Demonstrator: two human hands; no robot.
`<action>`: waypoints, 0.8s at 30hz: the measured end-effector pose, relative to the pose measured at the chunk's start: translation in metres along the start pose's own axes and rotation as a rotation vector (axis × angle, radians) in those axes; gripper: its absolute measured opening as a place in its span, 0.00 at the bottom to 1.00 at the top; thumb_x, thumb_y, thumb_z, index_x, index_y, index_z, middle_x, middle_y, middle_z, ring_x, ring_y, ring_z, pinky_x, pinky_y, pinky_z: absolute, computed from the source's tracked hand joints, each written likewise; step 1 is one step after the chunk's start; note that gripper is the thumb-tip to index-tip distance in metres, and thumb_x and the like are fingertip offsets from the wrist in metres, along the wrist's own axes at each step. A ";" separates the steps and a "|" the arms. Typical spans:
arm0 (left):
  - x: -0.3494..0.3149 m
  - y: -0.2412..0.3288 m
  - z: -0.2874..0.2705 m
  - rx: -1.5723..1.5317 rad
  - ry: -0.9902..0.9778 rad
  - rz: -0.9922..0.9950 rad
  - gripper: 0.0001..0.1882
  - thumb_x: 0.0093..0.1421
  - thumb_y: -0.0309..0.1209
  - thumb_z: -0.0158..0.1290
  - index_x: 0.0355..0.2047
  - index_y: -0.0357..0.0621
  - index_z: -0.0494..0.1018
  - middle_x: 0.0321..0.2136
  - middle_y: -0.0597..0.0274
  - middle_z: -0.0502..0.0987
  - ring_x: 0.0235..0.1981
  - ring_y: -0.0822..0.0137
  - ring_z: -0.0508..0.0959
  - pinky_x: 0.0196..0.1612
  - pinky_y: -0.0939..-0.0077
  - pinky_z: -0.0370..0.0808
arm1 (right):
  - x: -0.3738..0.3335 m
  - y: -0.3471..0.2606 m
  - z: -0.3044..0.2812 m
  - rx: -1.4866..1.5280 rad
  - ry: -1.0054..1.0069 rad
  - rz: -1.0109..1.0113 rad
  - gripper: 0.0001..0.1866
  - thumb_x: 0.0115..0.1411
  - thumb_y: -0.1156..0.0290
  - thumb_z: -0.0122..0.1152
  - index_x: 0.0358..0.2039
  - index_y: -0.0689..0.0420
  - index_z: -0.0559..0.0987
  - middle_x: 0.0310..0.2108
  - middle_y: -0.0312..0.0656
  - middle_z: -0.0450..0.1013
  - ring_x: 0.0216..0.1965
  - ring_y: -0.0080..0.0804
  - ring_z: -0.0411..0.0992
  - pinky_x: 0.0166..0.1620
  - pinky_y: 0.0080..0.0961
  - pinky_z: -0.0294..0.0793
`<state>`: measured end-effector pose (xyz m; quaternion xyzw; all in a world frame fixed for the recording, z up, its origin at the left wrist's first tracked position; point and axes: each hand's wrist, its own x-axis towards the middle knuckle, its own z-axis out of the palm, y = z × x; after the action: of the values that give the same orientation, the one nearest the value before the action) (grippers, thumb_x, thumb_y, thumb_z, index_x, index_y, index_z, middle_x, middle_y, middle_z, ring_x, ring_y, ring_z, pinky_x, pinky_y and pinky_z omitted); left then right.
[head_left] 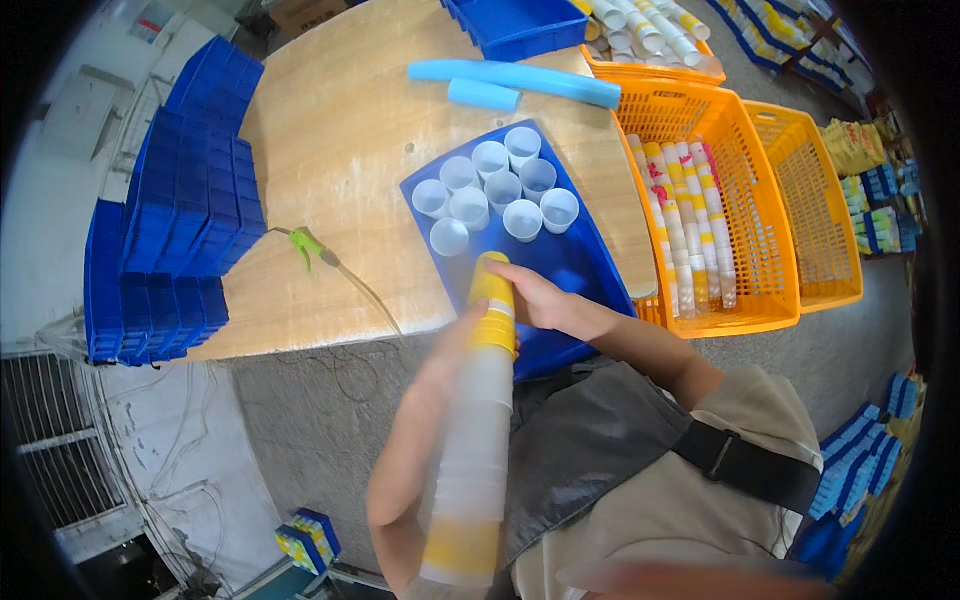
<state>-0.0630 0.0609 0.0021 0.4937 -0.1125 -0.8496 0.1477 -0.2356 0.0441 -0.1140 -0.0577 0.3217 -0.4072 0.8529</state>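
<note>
A long nested stack of yellow and white plastic cups [478, 390] slants from over the blue tray down toward my body, its lower part blurred. My left hand [458, 338] is closed around the stack from the left, smeared by motion. At the upper end, my right hand [532, 296] grips the yellow cups from the right, the thumb near the end cup. Beyond both hands, several white cups [469, 207] stand mouth up in the far part of the blue tray [585, 290].
Stacked blue trays [190, 200] rise at the table's left. A green air gun [310, 245] with its hose lies on the wooden table [330, 150]. Blue foam tubes [515, 78] lie at the back. Orange crates [755, 220] hold cup stacks at right.
</note>
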 end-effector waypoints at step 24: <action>-0.032 -0.039 -0.012 0.077 -0.132 -0.105 0.27 0.69 0.44 0.50 0.58 0.34 0.67 0.44 0.42 0.79 0.37 0.55 0.83 0.39 0.64 0.83 | -0.068 -0.012 -0.025 -0.290 -0.038 -0.186 0.27 0.71 0.46 0.48 0.55 0.58 0.71 0.50 0.44 0.76 0.53 0.38 0.74 0.58 0.37 0.71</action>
<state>-0.0428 0.1079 0.0090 0.4470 -0.1287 -0.8820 0.0759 -0.2903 0.0899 -0.0952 -0.2173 0.3543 -0.4327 0.8000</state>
